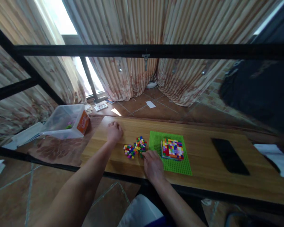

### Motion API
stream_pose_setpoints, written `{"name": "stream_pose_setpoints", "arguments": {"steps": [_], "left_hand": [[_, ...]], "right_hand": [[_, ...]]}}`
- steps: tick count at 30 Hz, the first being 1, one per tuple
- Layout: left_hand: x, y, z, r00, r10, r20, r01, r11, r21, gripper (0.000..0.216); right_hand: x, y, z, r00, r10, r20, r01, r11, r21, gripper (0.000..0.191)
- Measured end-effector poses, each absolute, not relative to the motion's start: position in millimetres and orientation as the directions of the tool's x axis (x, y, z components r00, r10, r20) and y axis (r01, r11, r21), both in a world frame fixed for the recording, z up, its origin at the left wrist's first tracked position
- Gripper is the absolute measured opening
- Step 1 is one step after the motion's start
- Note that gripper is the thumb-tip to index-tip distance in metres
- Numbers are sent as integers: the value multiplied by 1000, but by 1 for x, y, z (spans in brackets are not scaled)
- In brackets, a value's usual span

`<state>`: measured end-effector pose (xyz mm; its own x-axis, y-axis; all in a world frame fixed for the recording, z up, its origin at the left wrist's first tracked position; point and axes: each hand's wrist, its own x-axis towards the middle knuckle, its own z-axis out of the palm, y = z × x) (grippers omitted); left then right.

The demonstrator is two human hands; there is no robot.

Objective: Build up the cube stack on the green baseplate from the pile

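My left hand [115, 131] rests on the wooden table left of the loose bricks, its fingers loosely curled in and nothing visible in them. Small multicoloured toy bricks lie in two touching heaps, a left heap [129, 151] and a right heap [140, 144]. At the near edge of the right heap, my right hand [153, 165] has its fingertips drawn together; whatever they hold is too small to make out. Just right of that hand lies a green studded baseplate [174, 168], bearing a low block of stacked bricks [172, 149] in mixed colours.
A black flat slab [230, 156] lies on the right of the table [201, 148]. Beyond the left end stands a clear plastic bin [63, 118] with an orange label. A black metal bar [97, 50] crosses above, before striped curtains [137, 25]. Papers lie on the floor.
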<state>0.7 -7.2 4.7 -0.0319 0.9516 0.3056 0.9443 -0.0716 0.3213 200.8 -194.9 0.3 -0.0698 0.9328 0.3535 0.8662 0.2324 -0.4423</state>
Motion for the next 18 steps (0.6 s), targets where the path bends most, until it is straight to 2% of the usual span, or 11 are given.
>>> {"name": "stream_pose_setpoints", "arguments": {"steps": [4, 9, 14, 18], "left_hand": [[-1, -5, 6, -12, 947, 320, 949, -90, 304, 26], [-2, -1, 6, -8, 949, 316, 953, -88, 291, 27], [-1, -1, 8, -18, 956, 294, 957, -69, 281, 29], [-1, -1, 9, -23, 957, 291, 956, -63, 285, 30]], "right_hand": [[199, -197, 6, -17, 930, 367, 845, 209, -493, 33], [208, -217, 17, 88, 902, 422, 735, 228, -639, 36], [242, -250, 24, 309, 867, 391, 568, 162, -807, 27], [288, -259, 26, 552, 775, 306, 473, 11, -881, 23]]}}
